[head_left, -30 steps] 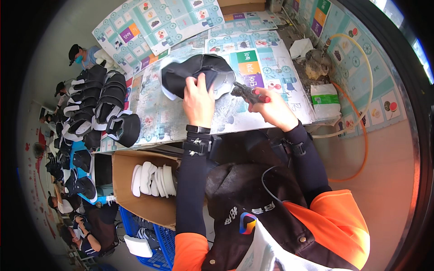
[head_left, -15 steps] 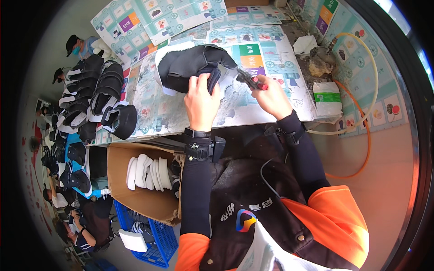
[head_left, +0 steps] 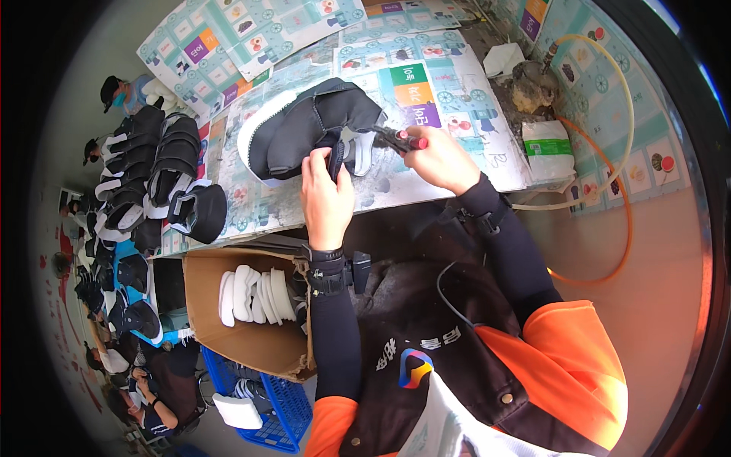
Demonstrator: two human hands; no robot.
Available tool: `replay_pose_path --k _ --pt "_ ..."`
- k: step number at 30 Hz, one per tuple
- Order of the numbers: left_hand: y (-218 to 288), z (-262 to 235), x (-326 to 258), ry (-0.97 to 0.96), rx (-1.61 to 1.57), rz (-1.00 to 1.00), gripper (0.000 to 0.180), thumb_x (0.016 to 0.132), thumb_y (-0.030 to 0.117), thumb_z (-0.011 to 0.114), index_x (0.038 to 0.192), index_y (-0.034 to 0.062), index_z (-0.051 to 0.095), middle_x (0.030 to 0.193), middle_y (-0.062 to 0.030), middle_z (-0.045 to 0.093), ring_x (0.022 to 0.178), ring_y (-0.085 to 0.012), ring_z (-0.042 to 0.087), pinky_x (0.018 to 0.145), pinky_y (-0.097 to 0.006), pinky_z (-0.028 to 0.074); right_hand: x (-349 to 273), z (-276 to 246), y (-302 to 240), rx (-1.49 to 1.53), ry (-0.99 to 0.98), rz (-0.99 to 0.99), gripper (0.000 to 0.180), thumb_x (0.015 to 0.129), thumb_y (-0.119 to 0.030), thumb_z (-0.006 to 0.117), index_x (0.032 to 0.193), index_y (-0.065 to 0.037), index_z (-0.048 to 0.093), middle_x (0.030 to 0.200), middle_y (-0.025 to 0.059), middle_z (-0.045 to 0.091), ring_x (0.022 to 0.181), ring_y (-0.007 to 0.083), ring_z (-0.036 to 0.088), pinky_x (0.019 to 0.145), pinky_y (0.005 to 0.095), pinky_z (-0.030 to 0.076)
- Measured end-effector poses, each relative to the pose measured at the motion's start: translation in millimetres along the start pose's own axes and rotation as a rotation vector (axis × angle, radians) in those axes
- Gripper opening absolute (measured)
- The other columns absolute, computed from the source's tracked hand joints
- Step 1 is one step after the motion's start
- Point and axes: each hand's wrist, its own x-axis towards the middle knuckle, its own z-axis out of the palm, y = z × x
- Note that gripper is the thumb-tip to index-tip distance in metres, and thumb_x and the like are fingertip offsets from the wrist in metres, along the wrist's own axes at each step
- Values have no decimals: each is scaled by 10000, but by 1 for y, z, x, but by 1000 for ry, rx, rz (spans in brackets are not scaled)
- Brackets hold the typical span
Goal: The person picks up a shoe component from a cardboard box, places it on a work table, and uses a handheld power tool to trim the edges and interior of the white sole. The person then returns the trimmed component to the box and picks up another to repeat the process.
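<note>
A black shoe upper (head_left: pixel 293 133) with a white edge lies tilted on the paper-covered table (head_left: pixel 259 211). My left hand (head_left: pixel 326 194) is closed on the near edge of its opening, fingers over the dark rim. In my right hand (head_left: pixel 445 162) is a small dark spray gun (head_left: pixel 397 140) with red knobs. Its tip points left at the opening, close to the pale lining that shows there. My right palm hides most of the tool's rear.
Stacked black-and-white uppers (head_left: pixel 171 156) stand at the left. Below the table are a cardboard box (head_left: pixel 221 339) of white pads and a blue crate (head_left: pixel 293 404). A pale hose (head_left: pixel 633 114) and an orange hose (head_left: pixel 630 221) hang at the right. Other people are at the far left.
Both hands and the shoe upper have shifted slightly left in the picture, and the view has shifted too. The spray gun's tip is now nearer the opening. Both grips are kept.
</note>
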Motion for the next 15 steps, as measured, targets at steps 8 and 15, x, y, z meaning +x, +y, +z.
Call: replay_pose_path --k 8,15 --pt "-17 3 -13 7 -63 5 329 923 23 655 1234 -2 549 1139 -251 621 1078 -490 618 939 -524 496 -5 -6 -13 25 -113 -20 272 794 -132 575 936 42 729 895 329 692 915 529 671 852 538 547" --pt "-19 8 -19 21 -82 -1 318 924 16 666 1223 -6 559 1119 -240 619 1057 -472 624 922 -508 501 -7 -11 -11 38 -221 -36 262 773 -96 646 982 41 722 806 209 705 750 332 678 724 402 524"
